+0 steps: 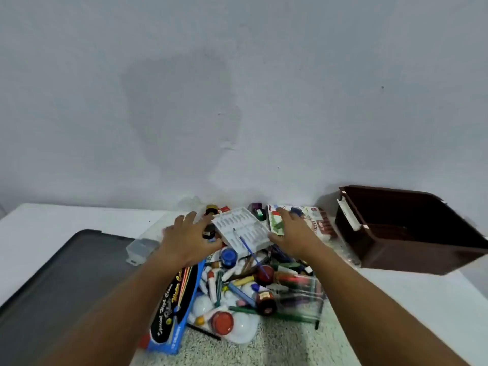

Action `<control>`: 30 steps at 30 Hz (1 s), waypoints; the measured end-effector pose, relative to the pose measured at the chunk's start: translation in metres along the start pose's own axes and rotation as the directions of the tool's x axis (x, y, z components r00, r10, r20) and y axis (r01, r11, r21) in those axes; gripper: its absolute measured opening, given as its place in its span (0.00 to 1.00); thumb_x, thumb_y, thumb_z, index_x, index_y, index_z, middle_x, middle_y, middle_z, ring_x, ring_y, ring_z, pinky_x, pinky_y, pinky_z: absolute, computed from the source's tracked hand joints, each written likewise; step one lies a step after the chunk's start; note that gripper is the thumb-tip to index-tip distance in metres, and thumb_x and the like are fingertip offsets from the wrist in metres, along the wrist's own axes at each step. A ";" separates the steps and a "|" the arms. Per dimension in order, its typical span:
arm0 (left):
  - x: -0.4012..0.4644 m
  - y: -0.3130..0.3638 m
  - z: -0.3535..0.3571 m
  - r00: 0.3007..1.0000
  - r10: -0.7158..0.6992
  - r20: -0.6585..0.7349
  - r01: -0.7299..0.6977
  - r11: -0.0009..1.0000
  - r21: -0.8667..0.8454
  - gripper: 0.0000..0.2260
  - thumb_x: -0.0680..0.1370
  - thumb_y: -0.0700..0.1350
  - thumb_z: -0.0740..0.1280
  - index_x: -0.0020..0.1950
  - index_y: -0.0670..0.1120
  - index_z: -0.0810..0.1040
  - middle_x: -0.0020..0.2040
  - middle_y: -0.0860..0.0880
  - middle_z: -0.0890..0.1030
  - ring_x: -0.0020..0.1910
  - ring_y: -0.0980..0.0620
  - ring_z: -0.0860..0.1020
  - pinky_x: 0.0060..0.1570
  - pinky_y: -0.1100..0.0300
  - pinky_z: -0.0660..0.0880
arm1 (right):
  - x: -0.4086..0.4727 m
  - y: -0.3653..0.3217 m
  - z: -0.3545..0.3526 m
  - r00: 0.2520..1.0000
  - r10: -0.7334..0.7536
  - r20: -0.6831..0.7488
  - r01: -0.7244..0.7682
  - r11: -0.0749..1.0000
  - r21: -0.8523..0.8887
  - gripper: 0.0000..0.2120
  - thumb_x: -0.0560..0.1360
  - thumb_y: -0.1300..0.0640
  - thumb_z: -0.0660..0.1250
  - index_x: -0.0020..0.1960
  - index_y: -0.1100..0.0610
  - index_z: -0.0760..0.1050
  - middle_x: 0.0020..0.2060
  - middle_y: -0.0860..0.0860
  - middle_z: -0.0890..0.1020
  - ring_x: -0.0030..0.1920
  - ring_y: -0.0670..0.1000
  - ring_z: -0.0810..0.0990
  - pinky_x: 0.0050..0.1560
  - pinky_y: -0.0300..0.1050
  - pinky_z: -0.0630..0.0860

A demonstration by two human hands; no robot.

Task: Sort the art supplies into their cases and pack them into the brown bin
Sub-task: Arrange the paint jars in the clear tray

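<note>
Overhead, both hands reach with fingers spread, gripping nothing: left hand (188, 237) beside the white ridged plastic tray (241, 229), right hand (291, 233) touching its other edge. Bare white tabletop (412, 307) separates the blurred supply heap (245, 289) from the tilted brown plastic bin (412, 231), cut off rightward.

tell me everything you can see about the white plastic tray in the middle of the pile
The white tray looks like thin moulded plastic, rectangular, with rows of narrow slots that appear empty. It lies tilted on top of the heap of art supplies, turned at an angle to the table edge. A blue-handled paintbrush rests across its near part. The left hand reaches toward its left side and the right hand is at its right edge; actual contact is unclear.
</note>
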State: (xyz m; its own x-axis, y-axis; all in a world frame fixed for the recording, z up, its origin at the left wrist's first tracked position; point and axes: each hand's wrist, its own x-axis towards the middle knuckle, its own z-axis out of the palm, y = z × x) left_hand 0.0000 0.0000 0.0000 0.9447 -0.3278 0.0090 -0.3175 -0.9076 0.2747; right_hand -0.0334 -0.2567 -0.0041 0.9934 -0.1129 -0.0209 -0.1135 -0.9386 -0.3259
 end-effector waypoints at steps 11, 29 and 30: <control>-0.009 -0.015 0.026 0.991 0.070 0.110 -0.072 0.997 0.014 0.30 0.74 0.61 0.65 0.72 0.51 0.65 0.70 0.44 0.68 0.68 0.43 0.67 0.65 0.47 0.68 | -0.016 0.047 -0.039 0.992 0.127 0.018 -0.124 0.987 -0.106 0.18 0.77 0.52 0.67 0.64 0.57 0.73 0.58 0.57 0.79 0.57 0.57 0.77 0.55 0.46 0.73; -0.027 0.019 0.036 0.984 0.114 -0.139 -0.103 0.991 0.085 0.19 0.76 0.55 0.62 0.66 0.52 0.73 0.66 0.49 0.70 0.67 0.46 0.63 0.62 0.48 0.63 | -0.063 0.075 -0.002 0.997 0.021 0.072 -0.016 0.997 -0.076 0.20 0.74 0.54 0.70 0.64 0.54 0.71 0.55 0.56 0.79 0.52 0.55 0.77 0.51 0.47 0.75; -0.027 0.011 0.032 0.986 0.035 -0.163 -0.021 0.996 0.088 0.20 0.76 0.54 0.62 0.67 0.52 0.71 0.68 0.48 0.69 0.68 0.45 0.62 0.63 0.47 0.62 | -0.061 0.072 0.000 0.999 0.024 0.043 -0.020 0.996 -0.090 0.20 0.73 0.55 0.70 0.64 0.54 0.71 0.56 0.57 0.79 0.53 0.56 0.76 0.51 0.47 0.74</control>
State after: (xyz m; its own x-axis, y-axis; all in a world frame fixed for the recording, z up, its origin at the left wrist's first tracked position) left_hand -0.0311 -0.0096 -0.0284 0.9336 -0.3124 0.1756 -0.3433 -0.9201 0.1885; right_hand -0.1018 -0.3173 -0.0264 0.9902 -0.1214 -0.0697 -0.1347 -0.9615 -0.2394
